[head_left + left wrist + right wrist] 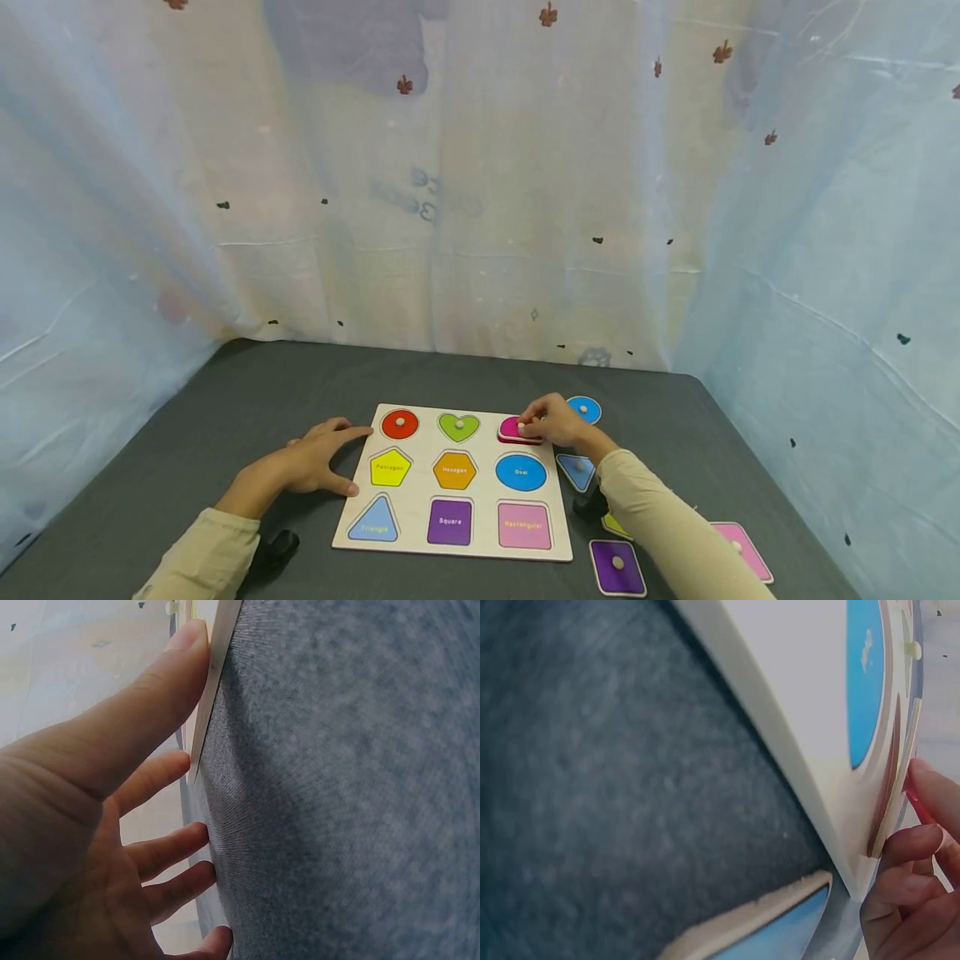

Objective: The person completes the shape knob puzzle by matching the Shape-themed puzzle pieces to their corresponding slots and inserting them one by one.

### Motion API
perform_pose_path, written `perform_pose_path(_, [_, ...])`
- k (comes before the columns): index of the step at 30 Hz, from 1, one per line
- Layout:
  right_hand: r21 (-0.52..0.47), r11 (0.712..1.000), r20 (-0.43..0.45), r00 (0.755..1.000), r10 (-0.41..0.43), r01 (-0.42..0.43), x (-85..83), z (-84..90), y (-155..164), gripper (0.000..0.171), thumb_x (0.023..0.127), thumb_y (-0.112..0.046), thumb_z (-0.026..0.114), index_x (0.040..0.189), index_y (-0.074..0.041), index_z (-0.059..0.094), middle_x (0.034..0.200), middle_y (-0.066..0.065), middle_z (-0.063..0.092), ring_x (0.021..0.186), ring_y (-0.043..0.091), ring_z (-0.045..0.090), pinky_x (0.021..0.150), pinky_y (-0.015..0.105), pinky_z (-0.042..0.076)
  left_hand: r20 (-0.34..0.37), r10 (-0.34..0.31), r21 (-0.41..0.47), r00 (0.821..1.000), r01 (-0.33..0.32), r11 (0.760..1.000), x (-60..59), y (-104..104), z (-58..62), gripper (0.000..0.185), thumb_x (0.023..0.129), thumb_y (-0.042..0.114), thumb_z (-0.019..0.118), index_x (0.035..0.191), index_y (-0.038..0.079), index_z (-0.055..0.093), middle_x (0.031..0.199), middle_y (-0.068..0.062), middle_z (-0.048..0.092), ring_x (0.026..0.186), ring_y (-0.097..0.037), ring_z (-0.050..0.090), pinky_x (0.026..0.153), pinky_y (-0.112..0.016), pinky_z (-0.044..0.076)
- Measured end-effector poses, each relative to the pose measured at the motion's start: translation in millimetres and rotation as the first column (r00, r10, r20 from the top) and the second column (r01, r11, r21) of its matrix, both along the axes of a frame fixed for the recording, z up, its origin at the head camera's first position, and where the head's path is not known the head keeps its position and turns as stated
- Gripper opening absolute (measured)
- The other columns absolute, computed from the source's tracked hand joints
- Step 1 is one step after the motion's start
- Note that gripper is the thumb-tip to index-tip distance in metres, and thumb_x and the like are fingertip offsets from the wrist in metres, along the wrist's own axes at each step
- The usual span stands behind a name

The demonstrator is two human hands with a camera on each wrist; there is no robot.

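A white wooden shape-puzzle board (486, 527) lies on the dark cloth. My right hand (557, 419) pinches a magenta puzzle piece (507, 427) over the board's top right recess, whose dark red edge shows below. In the right wrist view the piece (897, 784) stands tilted close over the board. My left hand (318, 460) has its fingers spread at the board's left edge, thumb and index finger touching it. A red circle piece (390, 427) and a green heart piece (448, 427), both with knobs, sit in the top row. Pentagon, hexagon, oval, triangle, square and rectangle recesses show printed names.
To the right of the board lie a blue oval piece (591, 410), a blue triangle piece (573, 467), a purple square piece (606, 575) and a pink rectangle piece (752, 557). My right sleeve partly covers a yellow piece (615, 525). A pale curtain (480, 250) surrounds the table.
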State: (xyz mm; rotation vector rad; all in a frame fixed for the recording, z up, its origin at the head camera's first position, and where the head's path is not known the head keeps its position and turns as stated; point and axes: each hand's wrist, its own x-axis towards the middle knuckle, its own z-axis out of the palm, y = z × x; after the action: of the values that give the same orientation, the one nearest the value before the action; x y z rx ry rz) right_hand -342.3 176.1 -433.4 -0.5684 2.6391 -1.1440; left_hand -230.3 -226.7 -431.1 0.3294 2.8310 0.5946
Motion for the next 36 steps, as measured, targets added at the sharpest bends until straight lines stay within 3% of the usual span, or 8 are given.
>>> perform_pose_path(17, [0.001, 1.000, 0.002, 1.000, -0.011, 0.011, 3.1, -2.8, -3.1, 0.011, 0.091, -0.008, 0.074, 0.094, 0.002, 0.077, 0.073, 0.001, 0.057, 0.074, 0.013, 0.051, 0.058, 0.022, 0.041, 0.010, 0.011, -0.007, 1.000, -0.011, 1.000, 0.1, 2.1, 1.1, 0.095, 0.071, 0.043, 0.090, 0.152, 0.018, 0.045, 0.151, -0.024, 0.040, 0.139, -0.049, 0.038, 0.103, -0.084, 0.025])
perform_pose_path(27, [-0.012, 1.000, -0.004, 1.000, 0.010, -0.010, 4.1, -1.9, -4.1, 0.009, 0.091, -0.005, 0.073, 0.092, 0.003, 0.076, 0.070, 0.005, 0.056, 0.072, 0.014, 0.050, 0.057, 0.023, 0.041, -0.007, 0.003, -0.007, 1.000, -0.003, 1.000, 0.1, -0.4, 0.1, 0.095, 0.071, 0.043, 0.090, 0.152, 0.019, 0.046, 0.151, -0.025, 0.040, 0.139, -0.049, 0.038, 0.101, -0.084, 0.026])
perform_pose_path(36, [-0.003, 1.000, -0.008, 1.000, 0.024, -0.024, 4.8, -3.3, -3.9, 0.008, 0.092, -0.005, 0.073, 0.090, 0.002, 0.077, 0.064, -0.003, 0.050, 0.067, 0.012, 0.050, 0.056, 0.021, 0.041, -0.016, -0.001, 0.020, 1.000, 0.002, 1.000, 1.4, -1.5, -2.4, 0.094, 0.072, 0.043, 0.090, 0.151, 0.019, 0.046, 0.151, -0.025, 0.040, 0.139, -0.051, 0.038, 0.099, -0.087, 0.024])
